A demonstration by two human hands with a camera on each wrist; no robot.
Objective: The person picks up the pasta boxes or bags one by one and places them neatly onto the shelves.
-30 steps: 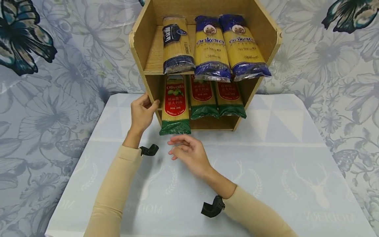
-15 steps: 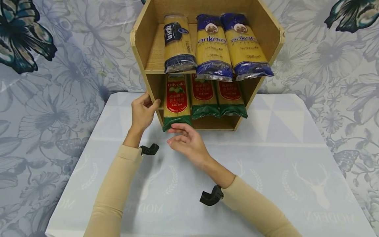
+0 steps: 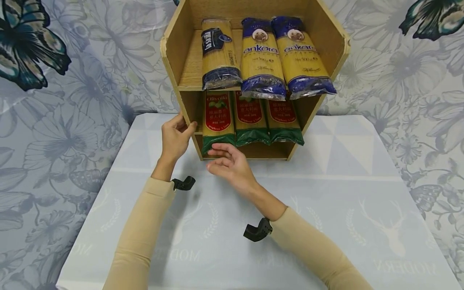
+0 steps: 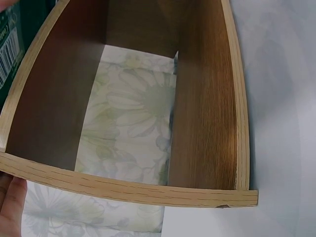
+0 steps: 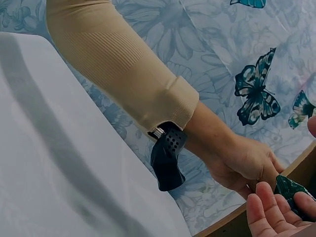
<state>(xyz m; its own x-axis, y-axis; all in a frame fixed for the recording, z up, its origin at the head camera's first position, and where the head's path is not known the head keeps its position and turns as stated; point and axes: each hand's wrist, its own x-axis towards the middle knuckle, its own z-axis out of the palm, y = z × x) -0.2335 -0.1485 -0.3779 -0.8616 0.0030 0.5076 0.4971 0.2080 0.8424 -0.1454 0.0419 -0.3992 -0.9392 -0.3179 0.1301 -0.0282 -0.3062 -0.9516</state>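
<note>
A wooden shelf [image 3: 177, 52] holds packs of spaghetti on two levels. My left hand [image 3: 175, 137] grips the shelf's left side panel, thumb at its front edge; its fingertips also show at the panel in the left wrist view. On the lower level, a red-labelled spaghetti pack [image 3: 218, 114] with a green end lies leftmost. My right hand [image 3: 233, 167] has loosely extended fingers touching that green end. In the right wrist view, the right hand [image 5: 276, 215] is beside the dark green wrapper [image 5: 289, 190], left hand beyond.
Two more red-labelled spaghetti packs [image 3: 250, 117] lie to the right on the same level. Above are a navy-labelled spaghetti pack [image 3: 219, 54] and two blue-ended packs [image 3: 262, 60]. Below the packs, the bottom compartment [image 3: 261, 152] is partly visible. The shelf stands on a pale covered table [image 3: 344, 193].
The leftmost red-labelled spaghetti pack has slid deeper into the lower level, its end now almost level with its neighbours. The right hand has moved forward with it; the left hand stays put.
</note>
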